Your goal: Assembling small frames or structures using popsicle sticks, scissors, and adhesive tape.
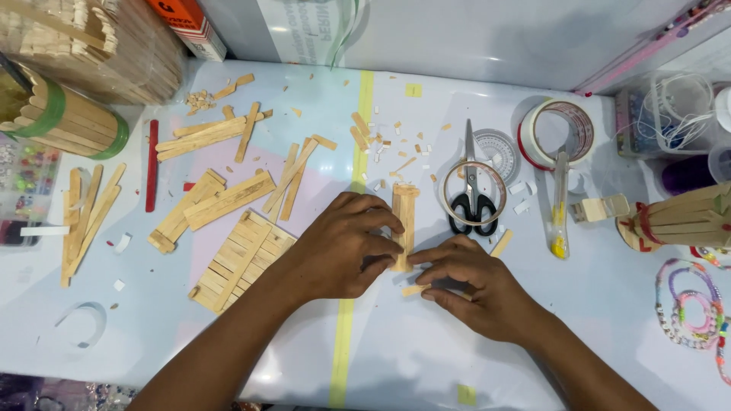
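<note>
Forearms: both come in from the near edge of the worktop and angle inward, so the hands meet near its middle.
Left hand: palm down, knuckles up, fingers curled; its grip is closed on the left side of the stick bundle.
Right hand: palm down and lying low on the worktop, fingertips pinching the near end of the bundle, so its grip is closed on it too.
Stick bundle: a short stack of wooden craft sticks, lying lengthwise from near to far, just right of the yellow tape line.
Stick panel: flat, just left of the left hand.
Scissors: black-handled, inside a tape ring, just beyond the right hand.
Loose sticks: scattered toward the far left corner.
Bead bracelets: by the right edge.
</note>
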